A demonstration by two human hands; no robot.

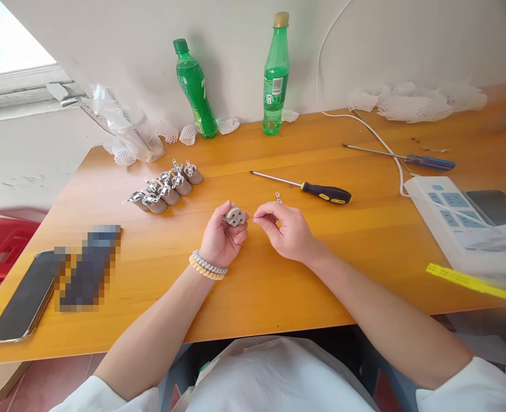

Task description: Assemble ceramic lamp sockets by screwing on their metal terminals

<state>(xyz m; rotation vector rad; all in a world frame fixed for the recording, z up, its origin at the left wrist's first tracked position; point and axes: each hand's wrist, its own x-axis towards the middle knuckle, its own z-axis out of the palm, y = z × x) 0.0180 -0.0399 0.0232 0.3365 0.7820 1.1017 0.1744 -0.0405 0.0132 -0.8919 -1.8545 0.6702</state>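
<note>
My left hand [224, 237] is closed around a small greyish-brown block with holes [235, 216], its holed face turned up. Close to its right, my right hand [285, 229] pinches something thin and tiny at the fingertips, too small to name. A small metal strip with holes [278, 197] lies on the table just behind my right hand. Farther back, a black-and-yellow screwdriver [325, 193] lies with its tip pointing left. To the left stands a cluster of several brown rounded pieces [171, 193] with metal strips on top.
Two green bottles [195, 91] [275, 80] stand by the wall. A blue-handled screwdriver [430, 162], a white cable and a power strip [445, 212] lie at the right. A phone [21, 297] and a blurred-out dark object [90, 269] lie at the left on the wooden table [158, 292].
</note>
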